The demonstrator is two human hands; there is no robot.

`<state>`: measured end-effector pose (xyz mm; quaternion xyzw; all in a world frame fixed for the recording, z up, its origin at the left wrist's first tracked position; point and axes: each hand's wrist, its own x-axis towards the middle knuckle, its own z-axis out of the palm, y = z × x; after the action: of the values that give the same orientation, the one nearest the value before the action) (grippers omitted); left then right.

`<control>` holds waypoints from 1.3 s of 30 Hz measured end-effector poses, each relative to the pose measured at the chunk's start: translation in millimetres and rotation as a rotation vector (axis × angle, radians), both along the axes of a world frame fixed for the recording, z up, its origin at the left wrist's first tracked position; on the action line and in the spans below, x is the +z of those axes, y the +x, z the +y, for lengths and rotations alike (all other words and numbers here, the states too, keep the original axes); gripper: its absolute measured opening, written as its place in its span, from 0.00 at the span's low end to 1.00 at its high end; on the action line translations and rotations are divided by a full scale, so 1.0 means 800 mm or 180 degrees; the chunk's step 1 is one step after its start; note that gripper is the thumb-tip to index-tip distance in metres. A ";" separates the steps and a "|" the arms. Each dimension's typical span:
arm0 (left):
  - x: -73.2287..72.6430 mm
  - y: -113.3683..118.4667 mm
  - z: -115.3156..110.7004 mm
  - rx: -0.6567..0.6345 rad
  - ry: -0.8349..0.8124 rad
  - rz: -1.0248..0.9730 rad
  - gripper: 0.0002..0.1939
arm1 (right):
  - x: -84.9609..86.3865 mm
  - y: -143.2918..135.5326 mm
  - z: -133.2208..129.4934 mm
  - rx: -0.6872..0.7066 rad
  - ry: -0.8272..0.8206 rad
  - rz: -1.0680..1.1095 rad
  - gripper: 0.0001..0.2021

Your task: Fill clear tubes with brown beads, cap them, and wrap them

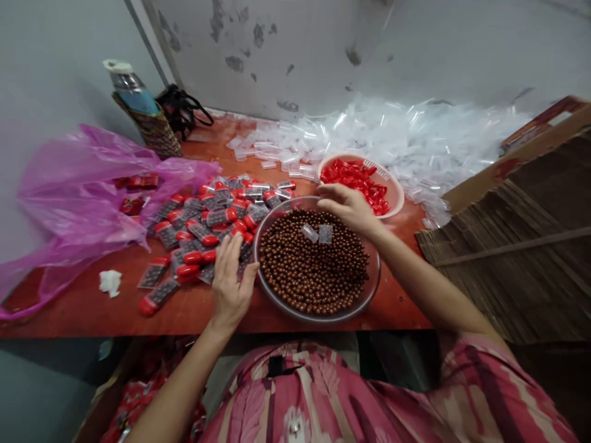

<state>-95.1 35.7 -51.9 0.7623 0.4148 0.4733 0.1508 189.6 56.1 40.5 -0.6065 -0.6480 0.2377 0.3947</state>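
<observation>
A clear round bowl (318,319) full of small brown balls (309,277) stands in front of me at the table edge. On the balls lie a small clear plastic tube (309,232) and a clear flat piece (325,234). My left hand (232,280) is open at the bowl's left rim, fingers stretched toward a heap of red-capped clear containers (221,215) with dark contents. Over the bowl's far right rim is my right hand (347,208), fingers extended and apart, with nothing visible in them. Just behind it sits a pink basket (396,194) of red caps (353,178).
Many clear plastic tubes (369,129) are heaped at the back. Cardboard (517,234) stands at the right. A pink plastic bag (87,197), a crumpled white tissue (110,282) and a blue flask (138,98) are on the left.
</observation>
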 end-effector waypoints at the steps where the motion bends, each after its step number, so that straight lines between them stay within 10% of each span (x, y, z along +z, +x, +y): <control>1: 0.009 0.010 0.000 -0.0122 0.0073 -0.0025 0.27 | 0.005 0.024 -0.012 -0.0182 -0.0017 -0.0287 0.17; 8: 0.039 0.062 0.000 -0.0881 0.0037 -0.0004 0.18 | -0.022 0.050 -0.049 0.0588 -0.0569 -0.2160 0.13; 16: 0.032 0.063 -0.001 -0.0816 -0.0093 0.0154 0.14 | -0.062 0.008 -0.021 -0.0420 -0.1172 -0.2668 0.16; 22: 0.029 0.063 -0.001 -0.0796 -0.0138 -0.0001 0.14 | -0.060 -0.001 -0.030 0.0553 -0.0722 -0.1713 0.16; 30: 0.030 0.065 -0.002 -0.0724 -0.0332 -0.0295 0.13 | -0.053 -0.020 -0.055 0.1950 -0.0104 -0.3510 0.11; 39: 0.034 0.061 0.000 -0.0637 -0.0577 -0.0715 0.13 | -0.089 -0.080 -0.049 0.1491 -0.0832 0.0580 0.16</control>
<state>-46.5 35.8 -24.8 0.7254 0.3584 0.4988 0.3106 125.6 17.2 -30.5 -0.4622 -0.6962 0.4574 0.3041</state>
